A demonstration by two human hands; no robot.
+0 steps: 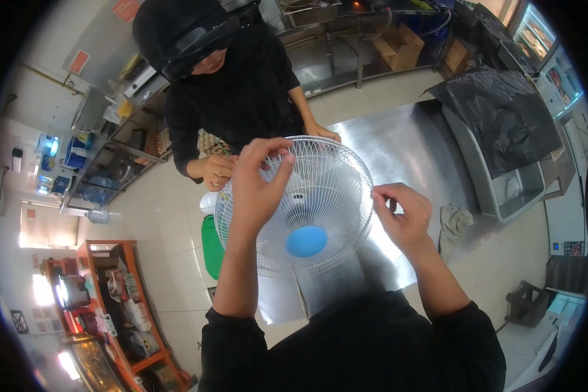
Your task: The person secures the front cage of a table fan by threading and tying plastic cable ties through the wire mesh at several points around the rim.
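Observation:
A round white wire fan guard [336, 215] with a light blue centre cap [307, 242] is upright before me over the metal table. My left hand [260, 186] reaches across its front, with curled fingers and thumb at the upper rim. There is a small gap between thumb and fingertips. On the right edge of the guard, my right hand [405, 214] pinches the rim between thumb and fingertips. Behind the wires the fan's inside shows only faintly. Opposite me a person in black has one hand [219, 171] at the guard's left rim and another hand [323, 132] near its top.
The shiny metal table [408, 140] extends to the right, with a crumpled cloth [455, 225] near its edge. Beyond it is a grey tub [467, 153] partly covered by a black plastic sheet [503, 117]. Something green [211, 248] is left of the guard. An orange shelf [134, 294] stands at lower left.

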